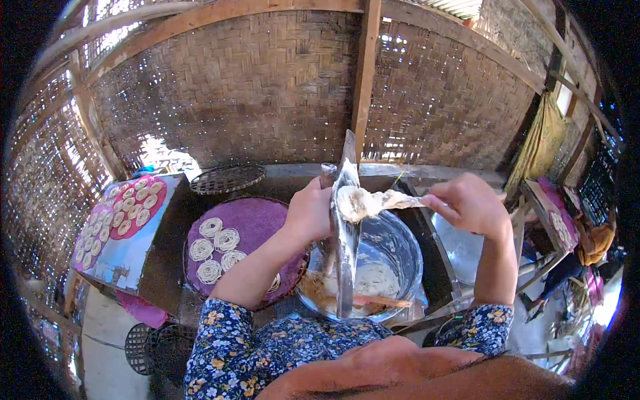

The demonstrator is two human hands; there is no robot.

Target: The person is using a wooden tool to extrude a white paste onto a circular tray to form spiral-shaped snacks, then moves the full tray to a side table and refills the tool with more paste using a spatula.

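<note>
My left hand [311, 213] is closed around a long, narrow, dough-smeared wooden press [345, 267], held over a metal basin [415, 263]. A lump of pale dough [357, 203] sits at the press's middle. From the right, my right hand [470, 205] pinches the thin end of a dough-coated stick-like utensil [397, 199], whose other end meets that lump. Its exact kind is hidden under dough. More wet dough [373, 279] lies in the basin, with a reddish wooden stick [380, 301] across its near side.
To the left, a round purple-covered tray [257, 220] bears several coiled noodle rings [227, 240]. Further left, more rings lie on a pink sheet [159, 193] on a table. A woven rack [228, 179] sits behind. Another person [593, 243] is at the far right.
</note>
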